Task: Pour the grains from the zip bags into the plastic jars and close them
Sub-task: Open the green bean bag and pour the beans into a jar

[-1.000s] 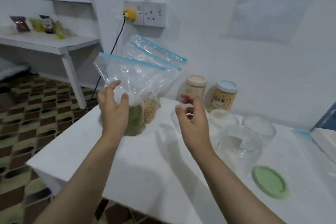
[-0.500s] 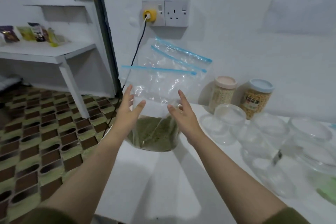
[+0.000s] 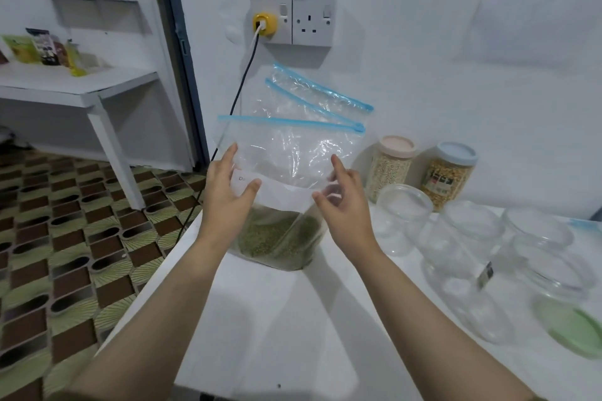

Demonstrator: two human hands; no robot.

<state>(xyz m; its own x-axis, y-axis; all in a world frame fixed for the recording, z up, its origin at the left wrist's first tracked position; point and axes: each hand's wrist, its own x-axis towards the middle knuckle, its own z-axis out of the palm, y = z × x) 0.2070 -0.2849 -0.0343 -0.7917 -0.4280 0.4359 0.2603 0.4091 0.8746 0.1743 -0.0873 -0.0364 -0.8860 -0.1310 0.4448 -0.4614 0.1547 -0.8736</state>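
1. a clear zip bag of green grains (image 3: 286, 192) stands upright at the far left part of the white table (image 3: 293, 319), its blue zip strip level along the top and a white label band across its middle; the grains fill only the bottom part.
2. the left hand (image 3: 224, 198) holds the bag's left side, thumb pressed on the label at the front, the fingers reaching up along the left edge.
3. the right hand (image 3: 345, 205) is at the bag's right side with the forefinger pointing up and the other fingers loosely bent; i cannot tell whether it grips the plastic or only touches it.
4. two more zip bags (image 3: 312, 98) lean behind the first one against the white wall, their blue strips slanting down to the right.
5. just right of the bags, at the wall, stand a jar with a pink lid (image 3: 389, 166) holding pale grains and a jar with a blue lid (image 3: 448, 176) holding yellow grains, both closed.
6. in front of those, several clear plastic jars (image 3: 456, 244) stand open and close together on the right side of the table.
7. a green lid (image 3: 573, 330) lies flat near the table's right edge, beside the nearest jars.
8. on the wall above the bags is a double socket (image 3: 293, 21) with a yellow plug (image 3: 264, 23) in its left outlet and a dark cable hanging down.
9. to the left, a white shelf (image 3: 75, 81) carries some packets, above a patterned tile floor.
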